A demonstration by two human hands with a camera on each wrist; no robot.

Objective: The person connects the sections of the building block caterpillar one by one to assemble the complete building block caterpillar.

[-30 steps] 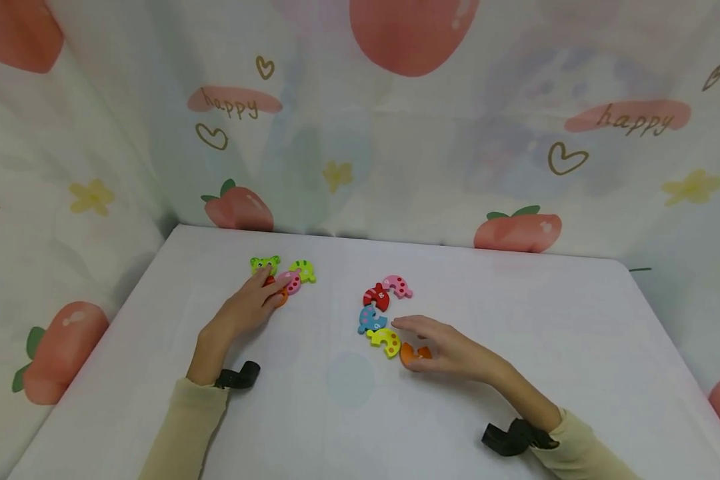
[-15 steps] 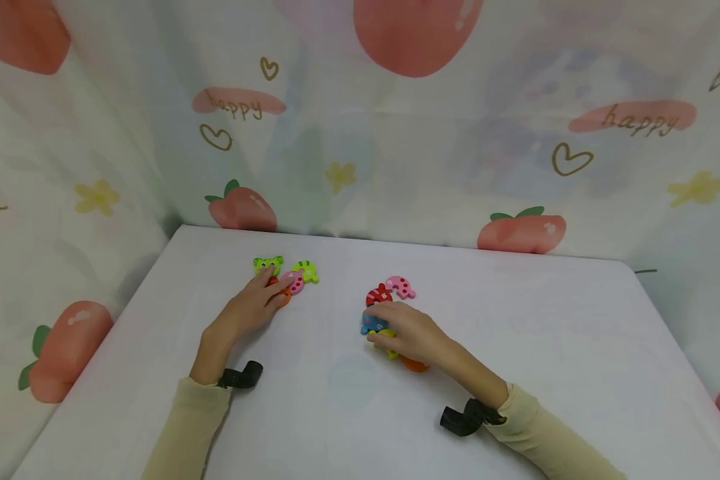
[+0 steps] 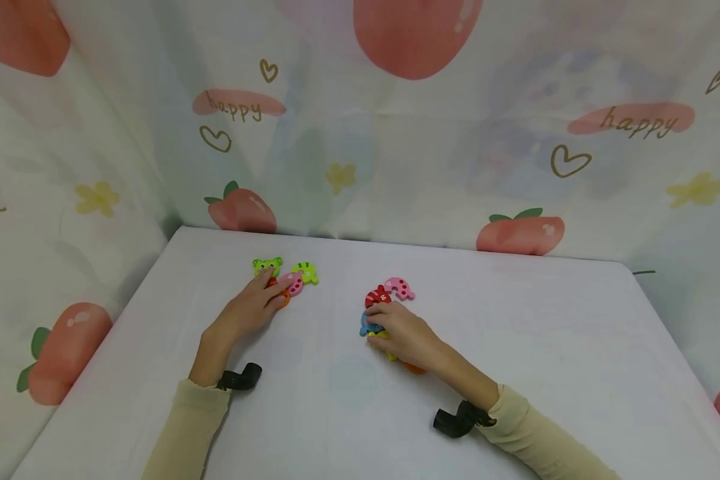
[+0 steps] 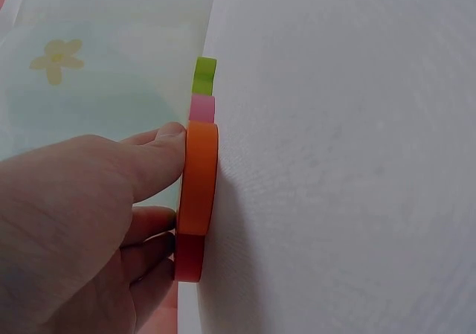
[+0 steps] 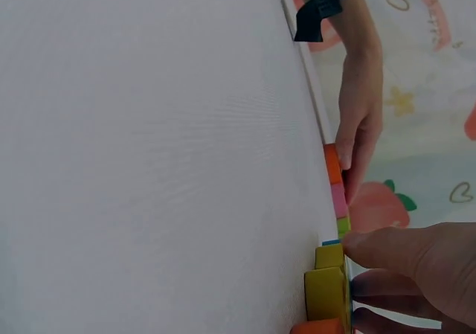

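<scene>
My left hand (image 3: 253, 308) rests with extended fingers on a small cluster of painted animal puzzle pieces; its fingertips lie across the red and pink pieces. The pink spotted piece (image 3: 295, 285) and the orange piece (image 4: 201, 178) show beside its fingers. My right hand (image 3: 413, 333) bends over the second group, thumb and index finger at opposite sides of the blue piece (image 3: 365, 325). Its palm partly hides the yellow piece (image 5: 325, 293) and the orange piece (image 5: 318, 326). A red striped piece (image 3: 377, 295) sits just beyond those fingertips, touching another pink spotted piece (image 3: 400, 288).
At the far side of the left group lie a green animal-head piece (image 3: 267, 265) and a green striped piece (image 3: 305, 272). Both groups stand on a white-covered table (image 3: 312, 413). A fruit-printed cloth (image 3: 396, 160) hangs behind it. Each wrist carries a black camera mount (image 3: 456, 421).
My right hand has moved left from beside the orange piece to over the blue and yellow pieces, its fingers closing in around the blue one. My left hand has stayed in place.
</scene>
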